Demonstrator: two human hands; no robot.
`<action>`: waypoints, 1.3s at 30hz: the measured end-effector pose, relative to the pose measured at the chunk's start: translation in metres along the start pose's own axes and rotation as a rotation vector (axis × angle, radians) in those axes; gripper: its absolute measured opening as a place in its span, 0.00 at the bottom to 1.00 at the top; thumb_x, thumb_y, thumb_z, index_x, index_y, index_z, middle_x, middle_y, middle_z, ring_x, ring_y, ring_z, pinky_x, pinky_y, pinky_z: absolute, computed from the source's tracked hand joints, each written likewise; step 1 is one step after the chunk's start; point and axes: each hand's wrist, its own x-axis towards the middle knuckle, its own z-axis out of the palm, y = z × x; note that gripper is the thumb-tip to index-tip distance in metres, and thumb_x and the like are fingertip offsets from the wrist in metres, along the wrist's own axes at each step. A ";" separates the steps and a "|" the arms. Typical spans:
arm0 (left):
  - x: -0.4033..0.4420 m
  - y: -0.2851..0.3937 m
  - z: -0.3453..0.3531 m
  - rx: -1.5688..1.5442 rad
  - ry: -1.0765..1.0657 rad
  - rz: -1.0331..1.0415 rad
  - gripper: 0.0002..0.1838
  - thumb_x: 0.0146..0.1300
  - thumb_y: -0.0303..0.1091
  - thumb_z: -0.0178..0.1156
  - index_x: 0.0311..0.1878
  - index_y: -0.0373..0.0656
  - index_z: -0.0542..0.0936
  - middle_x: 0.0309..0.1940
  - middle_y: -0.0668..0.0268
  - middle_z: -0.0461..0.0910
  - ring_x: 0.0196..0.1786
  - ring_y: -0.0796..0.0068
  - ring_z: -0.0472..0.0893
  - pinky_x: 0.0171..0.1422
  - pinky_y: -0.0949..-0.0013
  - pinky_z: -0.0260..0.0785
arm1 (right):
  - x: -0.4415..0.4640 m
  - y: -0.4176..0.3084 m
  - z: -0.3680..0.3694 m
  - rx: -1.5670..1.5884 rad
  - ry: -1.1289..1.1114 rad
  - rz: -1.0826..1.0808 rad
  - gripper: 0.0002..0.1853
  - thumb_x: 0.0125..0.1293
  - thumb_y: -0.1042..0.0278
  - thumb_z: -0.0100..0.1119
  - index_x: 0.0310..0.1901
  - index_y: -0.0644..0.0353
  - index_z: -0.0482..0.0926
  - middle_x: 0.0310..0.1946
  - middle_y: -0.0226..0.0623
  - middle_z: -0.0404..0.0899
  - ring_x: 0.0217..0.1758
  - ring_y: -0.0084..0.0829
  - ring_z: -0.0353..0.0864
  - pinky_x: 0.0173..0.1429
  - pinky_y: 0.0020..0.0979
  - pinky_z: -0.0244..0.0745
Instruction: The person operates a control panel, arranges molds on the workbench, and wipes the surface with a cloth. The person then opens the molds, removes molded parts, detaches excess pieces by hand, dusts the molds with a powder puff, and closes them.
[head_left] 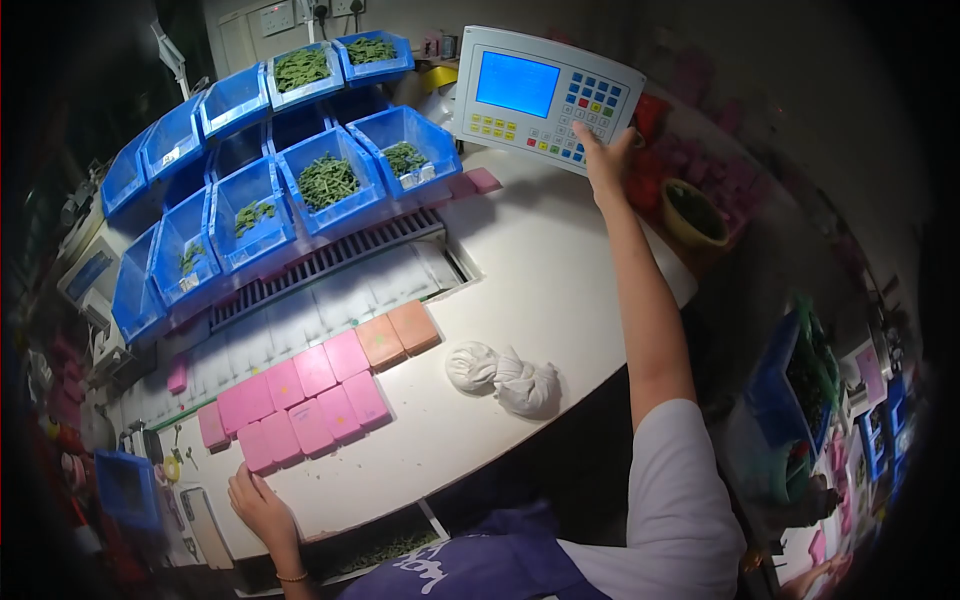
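My right hand (pixel 607 160) is at the lower right edge of a control panel (pixel 545 105) with a lit blue screen, its thumb over the keypad and its other fingers at the panel's side. My left hand (pixel 262 505) rests on the white table near its front edge, fingers slightly apart, touching or close beside the lowest pink block (pixel 262 445). Two rows of pink blocks (pixel 314 370) lie on the table, with orange-brown blocks (pixel 380 341) at the right end of the upper row. To their right is a knotted white cloth (pixel 503 378).
Blue bins (pixel 330 190), several with green pieces, stand in tiers behind a slotted grate (pixel 330 265). A phone (pixel 206 527), keys and small tools lie at the lower left. A round green-filled container (pixel 695 212) stands right of the table. Another person's hand (pixel 815 580) shows at the bottom right.
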 end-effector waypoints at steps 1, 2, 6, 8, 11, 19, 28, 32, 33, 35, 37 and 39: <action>0.000 0.000 -0.001 -0.002 -0.001 0.003 0.14 0.71 0.29 0.50 0.55 0.34 0.76 0.44 0.51 0.74 0.49 0.47 0.73 0.56 0.51 0.64 | 0.001 0.003 0.000 -0.034 0.007 -0.013 0.38 0.59 0.60 0.74 0.61 0.70 0.63 0.60 0.57 0.70 0.61 0.47 0.76 0.64 0.42 0.74; -0.001 0.000 -0.001 -0.006 0.000 0.003 0.14 0.71 0.29 0.50 0.55 0.34 0.76 0.44 0.51 0.74 0.49 0.47 0.73 0.56 0.51 0.64 | 0.002 0.006 0.001 -0.038 0.000 -0.025 0.38 0.59 0.60 0.74 0.62 0.71 0.62 0.60 0.57 0.69 0.61 0.47 0.76 0.64 0.43 0.73; 0.000 0.000 -0.001 -0.025 0.003 0.004 0.14 0.71 0.28 0.51 0.55 0.34 0.76 0.43 0.52 0.75 0.49 0.48 0.73 0.56 0.51 0.64 | 0.002 0.020 0.005 -0.231 0.126 -0.158 0.38 0.61 0.59 0.72 0.64 0.70 0.61 0.60 0.57 0.68 0.62 0.48 0.74 0.65 0.43 0.72; -0.001 0.000 -0.001 -0.029 0.007 0.000 0.14 0.71 0.28 0.51 0.55 0.35 0.76 0.43 0.52 0.75 0.49 0.48 0.73 0.56 0.51 0.64 | -0.002 0.027 0.010 -0.290 0.200 -0.284 0.36 0.64 0.59 0.70 0.65 0.69 0.62 0.59 0.56 0.69 0.62 0.47 0.74 0.65 0.42 0.72; -0.001 -0.001 -0.002 -0.021 0.009 -0.004 0.13 0.71 0.28 0.52 0.55 0.36 0.77 0.43 0.52 0.76 0.49 0.49 0.73 0.56 0.51 0.64 | -0.092 -0.073 0.000 0.104 -0.026 -0.230 0.29 0.70 0.59 0.65 0.63 0.67 0.67 0.58 0.50 0.73 0.63 0.43 0.75 0.69 0.40 0.69; 0.000 -0.012 0.007 -0.005 0.043 0.084 0.15 0.71 0.32 0.54 0.55 0.35 0.77 0.45 0.51 0.78 0.50 0.48 0.75 0.57 0.51 0.66 | -0.321 -0.335 -0.060 1.784 -0.763 0.055 0.23 0.75 0.57 0.54 0.52 0.74 0.80 0.45 0.54 0.82 0.47 0.43 0.82 0.55 0.41 0.72; 0.001 0.001 -0.007 -0.024 -0.025 0.000 0.15 0.71 0.36 0.56 0.56 0.39 0.78 0.44 0.55 0.78 0.49 0.52 0.76 0.56 0.52 0.65 | -0.341 -0.301 -0.057 1.651 -1.380 -0.057 0.22 0.72 0.55 0.58 0.45 0.73 0.81 0.41 0.49 0.83 0.50 0.48 0.81 0.63 0.48 0.71; 0.003 0.006 -0.007 -0.023 -0.019 0.003 0.17 0.70 0.40 0.58 0.56 0.40 0.78 0.42 0.57 0.77 0.47 0.54 0.75 0.54 0.54 0.65 | -0.347 -0.198 -0.008 0.406 -1.042 -0.171 0.18 0.60 0.71 0.72 0.51 0.63 0.82 0.47 0.42 0.83 0.54 0.44 0.80 0.61 0.40 0.74; 0.001 0.006 -0.007 -0.017 -0.017 0.014 0.17 0.70 0.40 0.58 0.56 0.40 0.78 0.41 0.57 0.77 0.48 0.54 0.75 0.54 0.54 0.65 | -0.353 -0.160 0.011 0.266 -1.008 -0.188 0.23 0.61 0.66 0.72 0.57 0.62 0.79 0.53 0.45 0.80 0.60 0.46 0.77 0.66 0.41 0.70; 0.002 0.007 -0.005 0.006 -0.001 0.035 0.18 0.71 0.42 0.59 0.57 0.40 0.79 0.43 0.58 0.77 0.48 0.55 0.75 0.54 0.54 0.65 | -0.358 -0.123 0.031 0.142 -0.993 -0.335 0.29 0.61 0.63 0.72 0.63 0.63 0.75 0.61 0.44 0.75 0.66 0.43 0.71 0.71 0.40 0.65; 0.002 0.007 -0.005 0.019 -0.013 0.044 0.19 0.71 0.43 0.59 0.57 0.41 0.79 0.43 0.58 0.77 0.49 0.56 0.75 0.56 0.54 0.65 | -0.371 -0.098 0.043 0.053 -1.042 -0.410 0.33 0.60 0.60 0.73 0.65 0.62 0.73 0.63 0.45 0.72 0.68 0.44 0.69 0.73 0.42 0.63; 0.000 0.006 -0.009 -0.041 0.014 0.029 0.18 0.70 0.39 0.60 0.58 0.41 0.79 0.44 0.57 0.77 0.48 0.57 0.75 0.55 0.56 0.67 | -0.375 -0.091 0.044 -0.010 -1.090 -0.454 0.37 0.58 0.57 0.74 0.67 0.62 0.71 0.64 0.45 0.71 0.69 0.46 0.68 0.74 0.43 0.62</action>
